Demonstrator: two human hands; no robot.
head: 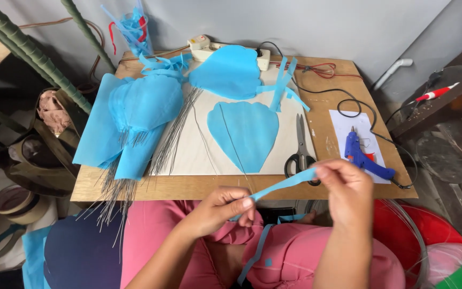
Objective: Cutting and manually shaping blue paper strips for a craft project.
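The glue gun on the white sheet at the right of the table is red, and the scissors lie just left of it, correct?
Not quite: the glue gun is blue, not red, as the head view shows. It does lie on the white sheet at the right of the table, with the scissors just left of it.

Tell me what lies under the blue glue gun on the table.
The blue glue gun rests on a white paper sheet lying on the wooden table. A small red bit shows beside it; whatever the gun's body covers is hidden.

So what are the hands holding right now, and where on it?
A blue strip: the right hand pinches its upper end, the left hand pinches it lower down.
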